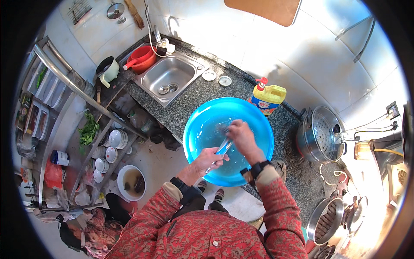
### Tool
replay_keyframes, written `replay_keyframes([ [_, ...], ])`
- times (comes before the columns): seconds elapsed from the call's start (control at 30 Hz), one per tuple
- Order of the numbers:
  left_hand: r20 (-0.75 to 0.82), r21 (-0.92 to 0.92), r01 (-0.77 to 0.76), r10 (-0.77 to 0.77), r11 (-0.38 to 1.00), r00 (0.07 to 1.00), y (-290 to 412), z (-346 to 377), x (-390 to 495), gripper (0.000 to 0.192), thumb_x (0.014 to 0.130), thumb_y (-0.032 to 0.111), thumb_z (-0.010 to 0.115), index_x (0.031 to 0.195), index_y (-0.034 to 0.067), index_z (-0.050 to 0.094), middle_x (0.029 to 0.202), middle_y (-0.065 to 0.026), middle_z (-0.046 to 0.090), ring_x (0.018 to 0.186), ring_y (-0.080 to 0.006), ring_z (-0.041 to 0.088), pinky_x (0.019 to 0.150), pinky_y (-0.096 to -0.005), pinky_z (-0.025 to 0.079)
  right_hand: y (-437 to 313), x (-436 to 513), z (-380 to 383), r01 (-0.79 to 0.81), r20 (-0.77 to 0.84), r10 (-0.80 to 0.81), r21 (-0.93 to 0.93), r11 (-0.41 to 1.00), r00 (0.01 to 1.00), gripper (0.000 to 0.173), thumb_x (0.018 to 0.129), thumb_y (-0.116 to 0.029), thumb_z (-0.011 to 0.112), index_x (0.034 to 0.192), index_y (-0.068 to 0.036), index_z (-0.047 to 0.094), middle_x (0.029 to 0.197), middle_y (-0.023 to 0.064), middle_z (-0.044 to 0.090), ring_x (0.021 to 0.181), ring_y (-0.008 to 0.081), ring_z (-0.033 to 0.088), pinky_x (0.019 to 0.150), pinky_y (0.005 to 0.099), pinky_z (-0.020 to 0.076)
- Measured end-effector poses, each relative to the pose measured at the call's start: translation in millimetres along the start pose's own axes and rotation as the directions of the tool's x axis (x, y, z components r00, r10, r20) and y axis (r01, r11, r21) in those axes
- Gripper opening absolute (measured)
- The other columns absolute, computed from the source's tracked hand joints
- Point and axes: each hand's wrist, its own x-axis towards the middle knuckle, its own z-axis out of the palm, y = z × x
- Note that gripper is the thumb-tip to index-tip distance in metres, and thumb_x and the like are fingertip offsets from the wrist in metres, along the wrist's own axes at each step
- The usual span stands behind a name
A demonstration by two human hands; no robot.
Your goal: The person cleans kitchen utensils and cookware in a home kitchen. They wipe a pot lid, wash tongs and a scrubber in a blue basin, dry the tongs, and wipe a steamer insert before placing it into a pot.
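Observation:
A large blue plastic basin (198, 129) with cloudy water sits on the speckled stone counter, near its front edge. Over its near side, my left hand (210, 161) grips a slim utensil with a blue and white handle (223, 146). The handle slants up and right to my right hand (242, 137), whose curled fingers close about its far end and hide it. Beside those fingers is a blurred grey patch that I cannot make out. Just behind the basin stands a yellow detergent jug (266, 98) with a red pump top.
A steel sink (171, 76) is at the back left, with a red plastic dipper (142, 58) beside it. Two small lids (225, 81) lie on the counter. To the right stands a steel steamer pot (320, 134). A white bucket (132, 183) of murky water is on the floor, near shelved bowls (118, 139).

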Motion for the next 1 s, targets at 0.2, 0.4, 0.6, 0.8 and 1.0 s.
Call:
replay_keyframes([
  [0.2,-0.009,0.084,-0.004,0.005,0.996,1.000,5.7,2.7,3.5,0.021,0.094,0.002,0.055,0.114,-0.005,0.056,0.089,-0.0073,0.061,0.062,-0.0064,0.049,0.045,-0.0184,0.037,19.0,12.0,-5.9,-0.015,-0.040,0.021,0.140,0.990,0.999,0.021,0.075,-0.009,0.075,0.096,-0.005,0.072,0.106,0.0112,0.064,0.100,0.0312,0.062,0.085,0.0391,0.0532],
  [0.4,-0.216,0.278,-0.019,0.082,0.960,0.973,2.6,15.3,3.4,0.016,0.094,0.006,0.057,0.109,0.001,0.060,0.087,-0.0038,0.060,0.060,-0.0069,0.048,0.046,-0.0220,0.034,-19.2,-16.3,1.0,0.128,0.038,-0.140,0.223,0.966,0.989,0.015,0.077,-0.011,0.074,0.091,-0.009,0.071,0.108,0.0106,0.063,0.096,0.0325,0.062,0.083,0.0417,0.0533],
  [0.6,-0.015,0.069,-0.061,0.062,0.996,0.998,1.4,10.0,-13.5,0.028,0.102,0.016,0.052,0.122,-0.003,0.053,0.090,-0.0068,0.060,0.059,-0.0066,0.047,0.044,-0.0196,0.035,49.6,7.4,-20.9,-0.375,-0.209,0.497,0.436,0.818,0.842,0.021,0.085,-0.013,0.072,0.103,-0.002,0.070,0.098,0.0142,0.064,0.094,0.0286,0.063,0.079,0.0364,0.0506],
  [0.8,0.034,-0.341,0.002,0.010,0.940,0.999,-5.3,3.4,-7.7,0.043,0.108,0.039,0.038,0.118,0.001,0.054,0.086,-0.0083,0.060,0.054,-0.0078,0.047,0.043,-0.0191,0.037,12.0,-3.7,-1.8,-0.113,-0.308,0.295,0.494,0.862,0.904,0.030,0.080,-0.006,0.076,0.108,-0.003,0.068,0.105,0.0109,0.061,0.091,0.0233,0.061,0.078,0.0316,0.0510],
  [1.0,0.039,-0.395,0.018,-0.002,0.918,0.999,2.1,-12.1,-4.0,0.042,0.109,0.040,0.032,0.110,0.005,0.055,0.077,-0.0065,0.060,0.045,-0.0093,0.043,0.040,-0.0206,0.036,-56.6,-42.1,4.7,-0.051,-0.076,0.104,0.508,0.860,0.992,0.032,0.074,-0.002,0.077,0.104,-0.007,0.067,0.111,0.0152,0.060,0.102,0.0342,0.065,0.080,0.0398,0.0552],
])
